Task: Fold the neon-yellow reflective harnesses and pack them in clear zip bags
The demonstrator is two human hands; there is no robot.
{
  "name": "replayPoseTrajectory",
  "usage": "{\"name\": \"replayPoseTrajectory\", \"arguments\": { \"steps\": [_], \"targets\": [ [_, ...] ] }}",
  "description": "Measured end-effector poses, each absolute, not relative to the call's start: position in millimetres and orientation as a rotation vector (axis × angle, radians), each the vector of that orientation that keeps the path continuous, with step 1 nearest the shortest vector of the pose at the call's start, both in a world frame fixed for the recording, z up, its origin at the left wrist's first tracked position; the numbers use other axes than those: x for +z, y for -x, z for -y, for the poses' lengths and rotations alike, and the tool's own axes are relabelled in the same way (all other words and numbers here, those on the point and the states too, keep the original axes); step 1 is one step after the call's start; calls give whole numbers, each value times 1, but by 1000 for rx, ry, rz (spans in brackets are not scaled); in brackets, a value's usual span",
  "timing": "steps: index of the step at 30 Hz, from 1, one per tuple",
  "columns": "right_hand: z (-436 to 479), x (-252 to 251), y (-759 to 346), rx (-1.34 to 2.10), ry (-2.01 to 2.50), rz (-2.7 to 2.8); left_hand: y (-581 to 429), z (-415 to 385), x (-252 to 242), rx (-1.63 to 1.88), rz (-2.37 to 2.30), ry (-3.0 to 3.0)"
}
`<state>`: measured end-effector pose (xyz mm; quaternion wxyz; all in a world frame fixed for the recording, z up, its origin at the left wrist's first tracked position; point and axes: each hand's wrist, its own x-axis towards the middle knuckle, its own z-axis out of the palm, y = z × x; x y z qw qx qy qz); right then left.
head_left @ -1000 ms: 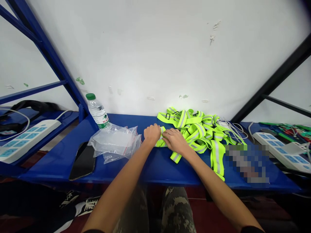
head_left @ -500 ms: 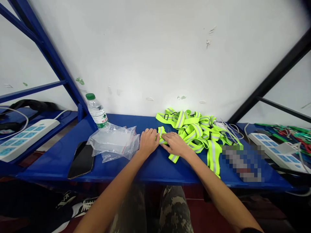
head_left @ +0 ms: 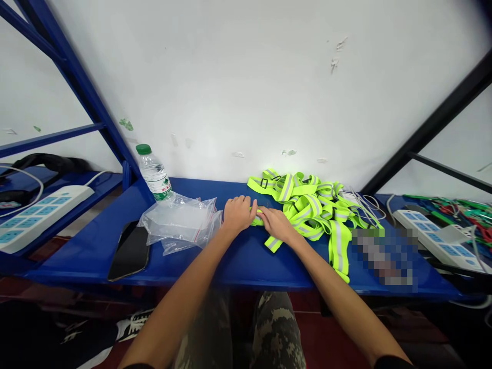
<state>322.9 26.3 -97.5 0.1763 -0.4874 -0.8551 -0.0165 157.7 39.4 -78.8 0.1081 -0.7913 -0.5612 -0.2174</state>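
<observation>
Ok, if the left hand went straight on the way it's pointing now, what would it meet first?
The neon yellow reflective strap lying between the hands. The left hand's fingertips look to be at its edge already, though depth is hard to judge from this view.

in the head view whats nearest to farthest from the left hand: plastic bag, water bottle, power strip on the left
1. Clear plastic bag: directly to the left of the left hand, almost beside it.
2. Water bottle: behind the bag, back by the wall, farther left.
3. White power strip: farthest, on the blue shelf at the far left, beyond the blue upright.
</observation>
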Motion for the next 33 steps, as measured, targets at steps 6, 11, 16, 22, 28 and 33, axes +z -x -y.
{"name": "replayPoseTrajectory", "arguments": {
  "steps": [6, 11, 16, 22, 28, 33],
  "targets": [
    [-52, -98, -327, 187, 1413, 2306, -170, -64, -78, -532, 1903, 2299],
    [-60, -108, -328, 203, 1330, 2264, -170, -73, -81, -532, 2079, 2289],
    [-58, -108, -330, 461, 1383, 2336, -167, -72, -90, -732, 2136, 2219],
    [-56, -103, -324, 576, 1392, 2217, -167, -70, -93, -827, 2279, 2169],
    [-61, -108, -318, 712, 1180, 2032, -164, -62, -91, -880, 2239, 2232],
    [-61, -108, -314, 864, 1068, 1895, -160, -54, -94, -964, 2220, 2274]
  ]
}}
